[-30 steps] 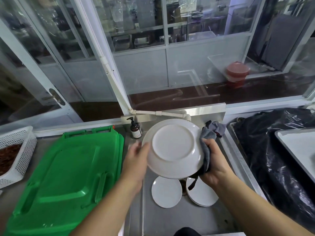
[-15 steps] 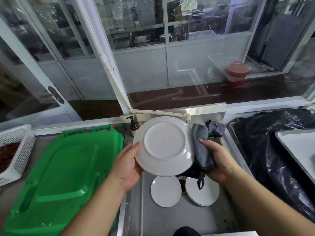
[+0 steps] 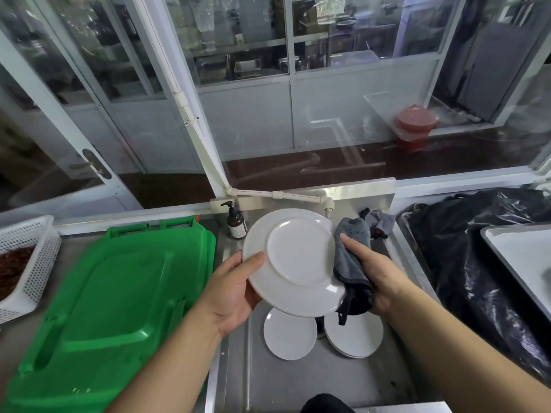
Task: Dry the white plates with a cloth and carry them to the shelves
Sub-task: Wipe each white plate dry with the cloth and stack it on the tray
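— Plate [image 3: 293,263] first: where is it?
— Raised above the steel sink [image 3: 298,383], underside toward the camera. The left hand [image 3: 232,293] grips its left rim, thumb curled over the edge.
— And the right hand [image 3: 375,275]?
— Its fingers are clamped on a grey cloth [image 3: 351,263], which is pressed against the plate's right rim.
— Anything below?
— A small white plate [image 3: 289,335] and a stack of white plates [image 3: 354,338] lie in the sink. A green lid [image 3: 113,308] lies on the bench beside the sink's left edge.
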{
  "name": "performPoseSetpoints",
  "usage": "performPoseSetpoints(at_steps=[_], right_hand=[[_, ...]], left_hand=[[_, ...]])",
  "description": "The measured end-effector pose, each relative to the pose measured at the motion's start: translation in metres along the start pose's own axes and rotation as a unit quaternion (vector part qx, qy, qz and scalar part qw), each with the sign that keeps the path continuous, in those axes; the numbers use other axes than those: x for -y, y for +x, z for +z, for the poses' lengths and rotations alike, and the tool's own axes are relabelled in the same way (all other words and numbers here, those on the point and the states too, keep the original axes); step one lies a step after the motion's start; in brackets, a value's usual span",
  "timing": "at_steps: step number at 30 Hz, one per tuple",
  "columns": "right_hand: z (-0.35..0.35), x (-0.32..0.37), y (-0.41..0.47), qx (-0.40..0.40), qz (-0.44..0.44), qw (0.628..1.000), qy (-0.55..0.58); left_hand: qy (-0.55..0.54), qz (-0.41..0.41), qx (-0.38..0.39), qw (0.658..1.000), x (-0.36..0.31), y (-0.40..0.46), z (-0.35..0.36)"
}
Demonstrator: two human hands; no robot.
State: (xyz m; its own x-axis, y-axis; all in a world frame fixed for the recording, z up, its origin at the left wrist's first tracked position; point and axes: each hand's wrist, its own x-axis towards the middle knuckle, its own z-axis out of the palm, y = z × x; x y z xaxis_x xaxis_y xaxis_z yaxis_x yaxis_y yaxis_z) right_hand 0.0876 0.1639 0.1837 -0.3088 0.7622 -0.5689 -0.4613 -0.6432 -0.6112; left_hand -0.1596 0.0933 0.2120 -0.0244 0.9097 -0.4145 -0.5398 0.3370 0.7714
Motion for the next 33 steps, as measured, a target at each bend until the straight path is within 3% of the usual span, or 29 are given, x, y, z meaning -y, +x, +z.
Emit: performPoseSetpoints(at_steps=[10, 16, 19, 28, 33], right_hand=[[0.013, -0.022, -0.007, -0.041, -0.040, 0.994, 0.097], [-0.004, 0.008, -0.014, 0.008, -0.017, 1.000, -0.015], [-0.001, 0.022, -0.015, 0.028, -0.009, 0.998, -0.052], [0.021, 0.002, -0.015, -0.017, -0.014, 0.998, 0.065], [0.029, -0.027, -0.017, -0.037, -0.031, 0.990, 0.131]], left_hand=[[-0.084, 0.052, -0.048, 0.994, 0.042, -0.004, 0.032], [-0.021, -0.017, -0.006, 1.000, 0.022, -0.007, 0.016], [0.038, 0.007, -0.012, 0.999, 0.004, -0.005, 0.019], [0.002, 0.119, -0.082, 0.990, 0.016, 0.001, 0.043], [-0.033, 0.123, -0.122, 0.984, 0.040, -0.002, 0.058]])
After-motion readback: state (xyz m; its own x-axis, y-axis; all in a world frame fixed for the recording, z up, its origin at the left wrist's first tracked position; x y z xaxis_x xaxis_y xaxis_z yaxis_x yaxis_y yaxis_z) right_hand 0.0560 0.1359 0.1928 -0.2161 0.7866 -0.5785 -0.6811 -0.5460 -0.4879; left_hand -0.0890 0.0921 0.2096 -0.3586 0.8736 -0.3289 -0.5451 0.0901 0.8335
